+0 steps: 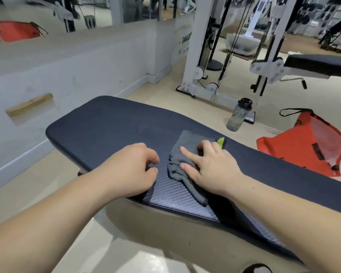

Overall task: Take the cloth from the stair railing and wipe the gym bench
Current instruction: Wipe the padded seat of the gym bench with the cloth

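The grey cloth (180, 154) lies bunched on the gym bench (106, 123), whose length runs far-left to near-right, pressed under the right hand (211, 168), index and thumb outstretched; the left hand (130, 168) rests beside it, loosely curled, empty.

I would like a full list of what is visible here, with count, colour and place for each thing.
gym bench: one, dark blue, across the middle
cloth: one, grey with a green tag, on the gym bench
water bottle: one, clear with black cap, on the floor
bag: one, orange, floor at right
cable machine: one, white, behind
second bench: one, black, upper right
left hand: one, resting on the gym bench
right hand: one, pressing on the cloth
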Available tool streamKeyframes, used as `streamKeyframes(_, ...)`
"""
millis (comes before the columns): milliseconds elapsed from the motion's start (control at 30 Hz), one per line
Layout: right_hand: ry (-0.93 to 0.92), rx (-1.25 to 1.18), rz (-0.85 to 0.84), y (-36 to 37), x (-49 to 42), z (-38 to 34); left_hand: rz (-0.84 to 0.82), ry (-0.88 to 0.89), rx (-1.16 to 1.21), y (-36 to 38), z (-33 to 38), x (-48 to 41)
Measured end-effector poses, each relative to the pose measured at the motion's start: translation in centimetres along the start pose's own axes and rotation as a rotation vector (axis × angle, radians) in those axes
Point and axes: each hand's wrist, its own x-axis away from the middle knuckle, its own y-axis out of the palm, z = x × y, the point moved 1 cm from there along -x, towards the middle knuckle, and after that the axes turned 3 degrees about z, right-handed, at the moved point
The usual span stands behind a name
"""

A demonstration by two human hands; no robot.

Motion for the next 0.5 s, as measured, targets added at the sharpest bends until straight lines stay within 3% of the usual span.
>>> streamKeyframes(133,0.257,0.004,-0.049,0.8,-4.9,1.6,0.024,-0.03,-0.005,-1.1,-1.4,-0.1)
streamKeyframes(233,0.306,-0.009,-0.057,0.8,-5.9,0.1,0.036,-0.075,-0.02,-2.0,-3.0,0.0)
streamKeyframes(500,-0.304,-0.024,0.052,-0.5,-4.1,-7.2,0.054,-0.139,-0.025,-2.5,-6.1,0.3)
